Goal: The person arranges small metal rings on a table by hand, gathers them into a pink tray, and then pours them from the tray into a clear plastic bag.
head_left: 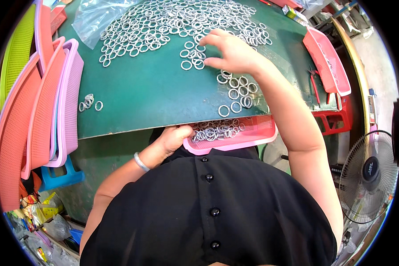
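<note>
The right arm stretches forward over the green counter point(137, 97), elbow bent out to the right, wrist turned so that the right hand point(235, 52) points left. Its thumb and fingers point(211, 41) are spread, poised at the right side of a small cluster of metal rings point(186, 65); whether they touch it, I cannot tell. The left forearm, a bracelet point(141, 162) at its wrist, angles inward to the counter's near edge, where the left hand point(175, 138) is at the left end of a pink basket point(259, 135). Its fingers are mostly hidden, so I cannot tell whether they grip the rim.

That basket sits at the lap, partly under the counter, with silvery rings heaped toward its left side. A second pink basket point(342, 84), at the far right, holds a few rings. The large ring pile point(177, 20) covers the far part; another group point(235, 94) lies near right. Perforated baskets point(73, 88) stand nested at left.
</note>
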Demonstrator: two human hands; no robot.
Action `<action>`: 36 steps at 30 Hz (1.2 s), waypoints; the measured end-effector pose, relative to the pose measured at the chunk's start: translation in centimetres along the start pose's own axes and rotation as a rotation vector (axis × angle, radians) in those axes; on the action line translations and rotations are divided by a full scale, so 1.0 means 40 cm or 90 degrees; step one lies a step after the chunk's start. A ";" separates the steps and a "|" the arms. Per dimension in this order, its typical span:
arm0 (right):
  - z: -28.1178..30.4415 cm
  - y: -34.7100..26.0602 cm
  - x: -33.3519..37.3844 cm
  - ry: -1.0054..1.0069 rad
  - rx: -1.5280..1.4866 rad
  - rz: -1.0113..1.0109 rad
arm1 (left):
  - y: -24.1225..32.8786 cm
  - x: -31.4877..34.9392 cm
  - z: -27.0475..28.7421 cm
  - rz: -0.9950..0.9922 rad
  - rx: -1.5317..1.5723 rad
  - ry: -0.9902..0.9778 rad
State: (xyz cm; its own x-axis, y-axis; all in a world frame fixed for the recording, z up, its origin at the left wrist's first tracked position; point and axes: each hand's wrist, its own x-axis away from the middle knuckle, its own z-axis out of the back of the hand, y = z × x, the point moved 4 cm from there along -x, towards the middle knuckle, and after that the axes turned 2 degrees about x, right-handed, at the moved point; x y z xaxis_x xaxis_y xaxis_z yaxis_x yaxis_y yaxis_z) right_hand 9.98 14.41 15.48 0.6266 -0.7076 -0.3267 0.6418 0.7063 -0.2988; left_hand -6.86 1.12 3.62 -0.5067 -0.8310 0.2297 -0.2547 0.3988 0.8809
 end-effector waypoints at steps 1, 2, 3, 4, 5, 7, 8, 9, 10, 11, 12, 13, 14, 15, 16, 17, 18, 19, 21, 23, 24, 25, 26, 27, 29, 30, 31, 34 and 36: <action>-0.008 -0.003 -0.007 0.044 -0.013 0.039 | -0.006 -0.001 0.005 0.006 -0.004 -0.003; -0.017 0.002 -0.013 0.017 -0.012 0.049 | -0.017 -0.003 0.015 0.012 -0.008 -0.006; -0.022 0.007 -0.016 -0.007 -0.015 0.037 | -0.018 -0.003 0.015 0.019 -0.010 -0.010; -0.027 0.012 -0.018 -0.032 -0.017 0.024 | -0.016 -0.002 0.014 0.024 -0.009 -0.008; -0.031 0.017 -0.019 -0.056 -0.019 0.011 | -0.011 0.001 0.012 0.030 -0.008 -0.007; -0.028 0.024 -0.016 -0.046 -0.031 -0.018 | -0.007 0.002 0.009 0.033 -0.005 -0.006; -0.024 0.029 -0.011 -0.046 -0.042 -0.036 | -0.008 0.001 0.008 0.032 -0.003 -0.006; -0.022 0.033 -0.007 -0.047 -0.054 -0.053 | -0.011 0.002 0.009 0.030 0.000 -0.005; -0.020 0.036 -0.004 -0.041 -0.056 -0.060 | -0.016 0.001 0.012 0.034 0.007 -0.006; -0.018 0.038 0.000 -0.035 -0.058 -0.067 | -0.023 -0.001 0.016 0.038 0.014 -0.008; -0.014 0.040 0.007 -0.030 -0.059 -0.076 | -0.024 -0.002 0.015 0.042 0.022 -0.011; -0.012 0.040 0.013 -0.047 -0.055 -0.085 | -0.022 -0.001 0.012 0.044 0.031 -0.010; -0.006 0.037 0.020 -0.064 -0.051 -0.093 | -0.018 0.000 0.006 0.046 0.039 -0.008; 0.001 0.034 0.024 -0.081 -0.047 -0.098 | -0.013 0.002 0.004 0.045 0.048 -0.004; 0.007 0.029 0.033 -0.108 -0.033 -0.070 | -0.014 0.002 0.006 0.041 0.039 -0.007; 0.014 0.025 0.046 -0.134 -0.019 -0.042 | -0.017 0.001 0.009 0.036 0.031 -0.010; 0.021 0.015 0.058 -0.161 -0.003 -0.018 | -0.019 -0.001 0.009 0.033 0.024 -0.016; 0.028 -0.004 0.056 -0.233 -0.031 -0.057 | -0.017 0.001 0.011 0.037 0.012 -0.005; 0.047 -0.042 0.054 -0.375 -0.085 -0.139 | -0.006 0.006 0.010 0.047 -0.014 0.013; 0.040 -0.038 0.028 -0.283 -0.061 -0.109 | -0.006 0.008 0.010 0.053 -0.003 0.018; 0.032 -0.034 0.018 -0.190 -0.015 -0.075 | -0.004 0.007 0.006 0.056 0.000 0.015; 0.018 -0.035 0.009 -0.098 0.029 -0.038 | -0.004 0.006 0.007 0.054 -0.010 0.012; 0.001 -0.036 0.003 -0.027 0.052 -0.059 | -0.006 0.004 0.009 0.052 -0.021 0.009; -0.017 -0.039 -0.003 -0.022 0.055 -0.065 | -0.007 0.004 0.012 0.049 -0.031 0.007; -0.042 -0.041 -0.010 -0.010 0.060 -0.076 | -0.006 0.003 0.010 0.047 -0.011 0.005; -0.051 -0.037 -0.008 0.007 0.047 -0.095 | -0.009 0.004 0.009 0.046 0.001 0.005; -0.053 -0.034 -0.007 0.007 0.033 -0.101 | -0.014 0.002 0.014 0.042 -0.011 0.001; -0.050 -0.027 -0.001 -0.012 -0.013 -0.128 | -0.017 -0.001 0.019 0.042 -0.017 -0.002; -0.042 -0.031 0.001 -0.147 -0.007 -0.174 | -0.005 0.008 0.008 0.059 0.019 0.008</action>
State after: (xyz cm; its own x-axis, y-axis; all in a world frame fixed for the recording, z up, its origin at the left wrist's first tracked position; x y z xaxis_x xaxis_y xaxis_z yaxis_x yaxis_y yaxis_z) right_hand 8.46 13.54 14.33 0.5168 -0.8558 -0.0232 0.7954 0.4900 -0.3567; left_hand -7.24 0.91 3.38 -0.5192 -0.7947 0.3145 -0.2318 0.4851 0.8432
